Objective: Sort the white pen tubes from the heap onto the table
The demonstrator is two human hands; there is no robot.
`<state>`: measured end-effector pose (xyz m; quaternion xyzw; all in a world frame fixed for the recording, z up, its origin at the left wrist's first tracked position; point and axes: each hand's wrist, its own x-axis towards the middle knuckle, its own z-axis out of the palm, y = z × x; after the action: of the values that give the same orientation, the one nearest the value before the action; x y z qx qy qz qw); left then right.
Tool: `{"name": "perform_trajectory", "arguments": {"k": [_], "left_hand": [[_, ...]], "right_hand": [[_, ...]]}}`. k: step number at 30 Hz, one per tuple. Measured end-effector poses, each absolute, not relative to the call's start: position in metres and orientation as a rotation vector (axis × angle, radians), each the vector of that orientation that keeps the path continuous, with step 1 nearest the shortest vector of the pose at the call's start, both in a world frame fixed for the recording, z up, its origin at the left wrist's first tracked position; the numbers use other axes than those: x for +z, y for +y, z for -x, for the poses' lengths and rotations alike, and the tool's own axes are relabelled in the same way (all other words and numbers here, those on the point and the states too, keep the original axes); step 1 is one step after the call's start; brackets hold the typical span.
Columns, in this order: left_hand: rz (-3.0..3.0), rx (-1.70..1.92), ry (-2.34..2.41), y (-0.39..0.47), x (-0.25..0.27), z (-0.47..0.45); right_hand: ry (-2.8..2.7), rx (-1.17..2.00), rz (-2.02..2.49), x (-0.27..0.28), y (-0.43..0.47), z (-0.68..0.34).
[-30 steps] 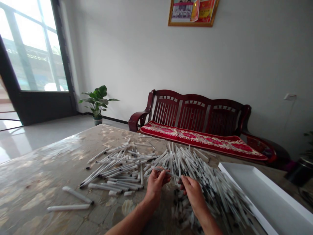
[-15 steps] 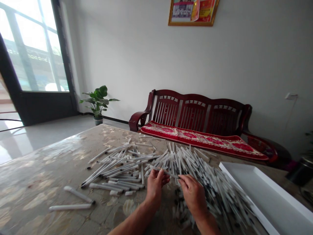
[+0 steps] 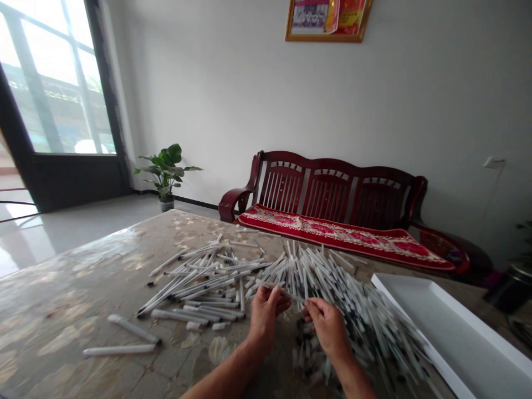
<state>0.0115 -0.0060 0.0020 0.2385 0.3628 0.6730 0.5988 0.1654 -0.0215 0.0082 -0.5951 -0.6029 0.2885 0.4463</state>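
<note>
Between my two hands is a slim pen [image 3: 292, 296], held nearly level above the table. My left hand [image 3: 266, 312] is closed round its left part. The fingers of my right hand [image 3: 326, 323] pinch its right end; whether a cap is in them is too small to tell. Right behind and beside my hands spreads a large heap of white and clear pens [image 3: 332, 277]. Left of them lies a looser pile of pens [image 3: 203, 282] with dark ends. Small caps [image 3: 220, 326] lie near that pile, and more small pieces [image 3: 305, 354] lie under my right hand.
Two separate pens [image 3: 120, 350] lie at the left on the patterned tabletop [image 3: 95, 288]. A shallow white tray [image 3: 434, 296] stands at the right, against the heap. Beyond the table are a dark red wooden bench [image 3: 328, 183] and a potted plant [image 3: 166, 172].
My right hand has shifted slightly, its fingers closing further round the pen's right end. My left hand stays nearly in place. The piles have not moved.
</note>
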Motion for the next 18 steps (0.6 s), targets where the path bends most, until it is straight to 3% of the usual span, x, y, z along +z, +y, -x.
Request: {"name": "perform_trajectory", "arguments": {"k": [7,11,18], "left_hand": [[-0.625,1.603,0.906,0.003,0.005,0.002],[-0.932,1.55,0.973,0.002,0.005,0.003],[-1.554,1.381,1.07,-0.004,-0.008,-0.006]], "right_hand": [[-1.639,0.465,1.465,0.014,-0.025,-0.176],[-1.732,0.508,1.489,0.022,-0.025,-0.182],[-1.416,0.711,1.343,0.023,-0.026,-0.178]]}}
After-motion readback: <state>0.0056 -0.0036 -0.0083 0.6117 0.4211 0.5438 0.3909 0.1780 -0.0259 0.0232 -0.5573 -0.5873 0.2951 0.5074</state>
